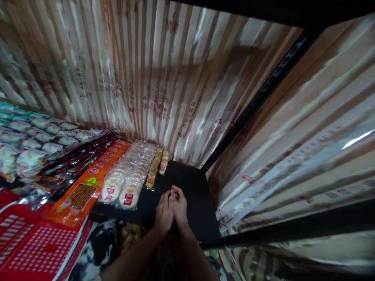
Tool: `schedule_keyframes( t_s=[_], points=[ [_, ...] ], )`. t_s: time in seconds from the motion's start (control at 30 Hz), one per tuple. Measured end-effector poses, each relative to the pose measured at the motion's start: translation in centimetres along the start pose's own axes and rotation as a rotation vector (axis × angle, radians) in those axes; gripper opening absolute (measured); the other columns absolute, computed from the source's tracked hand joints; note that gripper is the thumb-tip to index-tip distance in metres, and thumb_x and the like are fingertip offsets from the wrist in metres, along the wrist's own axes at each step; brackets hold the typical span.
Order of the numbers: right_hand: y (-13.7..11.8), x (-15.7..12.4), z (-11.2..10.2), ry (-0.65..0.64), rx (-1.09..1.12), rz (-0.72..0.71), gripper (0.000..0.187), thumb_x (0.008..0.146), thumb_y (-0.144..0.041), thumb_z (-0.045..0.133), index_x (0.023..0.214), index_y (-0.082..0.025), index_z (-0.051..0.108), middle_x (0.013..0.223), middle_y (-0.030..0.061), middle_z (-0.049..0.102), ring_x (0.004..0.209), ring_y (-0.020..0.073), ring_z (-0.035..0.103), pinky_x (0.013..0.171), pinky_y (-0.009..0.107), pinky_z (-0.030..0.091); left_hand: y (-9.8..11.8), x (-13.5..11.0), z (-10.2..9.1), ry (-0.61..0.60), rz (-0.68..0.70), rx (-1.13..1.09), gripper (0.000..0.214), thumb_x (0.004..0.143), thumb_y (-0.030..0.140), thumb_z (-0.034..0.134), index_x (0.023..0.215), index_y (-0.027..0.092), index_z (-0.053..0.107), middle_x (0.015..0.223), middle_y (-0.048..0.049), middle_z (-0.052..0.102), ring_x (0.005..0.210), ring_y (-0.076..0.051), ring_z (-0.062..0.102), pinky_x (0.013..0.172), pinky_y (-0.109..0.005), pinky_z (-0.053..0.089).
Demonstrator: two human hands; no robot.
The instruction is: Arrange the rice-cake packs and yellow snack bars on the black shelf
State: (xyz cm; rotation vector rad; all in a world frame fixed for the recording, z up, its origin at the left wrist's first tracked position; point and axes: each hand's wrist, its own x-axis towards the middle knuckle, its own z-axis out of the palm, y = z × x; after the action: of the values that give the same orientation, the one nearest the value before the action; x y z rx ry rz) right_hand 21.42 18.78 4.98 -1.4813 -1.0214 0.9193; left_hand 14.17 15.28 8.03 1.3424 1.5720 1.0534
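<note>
My left hand (164, 212) and my right hand (180, 207) are pressed together over the front of a black shelf (202, 199). Both have their fingers curled and closed against each other; whatever lies between them, if anything, is hidden. To the left of them, two rows of round white rice crackers (129, 197) in clear wrappers run back towards the wall. Nearest to my hands are small yellow-wrapped snack packs (151, 177) in a short row, with a shorter row of similar packs (164, 163) beside it.
An orange pretzel-stick bag (84, 191) leans out over the shelf's front edge, above a red plastic basket (41, 246). Dark shiny packets (90, 156) and white snack bags (31, 162) fill the far left. A black metal post (258, 97) slants up at the right, before striped sheeting (164, 78).
</note>
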Motion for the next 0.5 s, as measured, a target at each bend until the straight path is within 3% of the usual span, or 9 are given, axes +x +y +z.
schedule_keyframes(
  t_s=[0.23, 0.37, 0.5],
  points=[
    [-0.2, -9.2, -2.7, -0.108, -0.113, -0.044, 0.032, 0.078, -0.039, 0.049, 0.099, -0.020, 0.063, 0.097, 0.0071, 0.067, 0.089, 0.0194, 0.062, 0.081, 0.030, 0.048, -2.4, -8.5, -2.5, -0.056, 0.122, -0.031, 0.038, 0.087, 0.027, 0.030, 0.115, 0.018, 0.054, 0.118, -0.0097, 0.057, 0.113, -0.017, 0.051, 0.103, -0.034, 0.037],
    [1.2, -13.7, -3.6, -0.228, -0.296, -0.073, 0.025, 0.079, -0.029, 0.047, 0.095, -0.023, 0.066, 0.097, 0.0055, 0.068, 0.093, 0.0205, 0.061, 0.088, 0.033, 0.044, -5.5, -12.2, -4.5, -0.147, 0.052, 0.049, 0.036, 0.085, 0.023, 0.034, 0.113, 0.019, 0.055, 0.117, -0.0081, 0.058, 0.112, -0.018, 0.052, 0.103, -0.037, 0.036],
    [4.5, -16.1, -3.7, -0.464, -0.489, -0.044, 0.026, 0.074, -0.018, 0.050, 0.094, -0.023, 0.067, 0.097, 0.0068, 0.068, 0.094, 0.0233, 0.061, 0.089, 0.035, 0.042, -9.2, -13.9, -5.7, -0.232, -0.064, 0.242, 0.037, 0.076, 0.012, 0.039, 0.106, 0.013, 0.060, 0.112, -0.0120, 0.061, 0.110, -0.021, 0.053, 0.102, -0.036, 0.036]
  ],
)
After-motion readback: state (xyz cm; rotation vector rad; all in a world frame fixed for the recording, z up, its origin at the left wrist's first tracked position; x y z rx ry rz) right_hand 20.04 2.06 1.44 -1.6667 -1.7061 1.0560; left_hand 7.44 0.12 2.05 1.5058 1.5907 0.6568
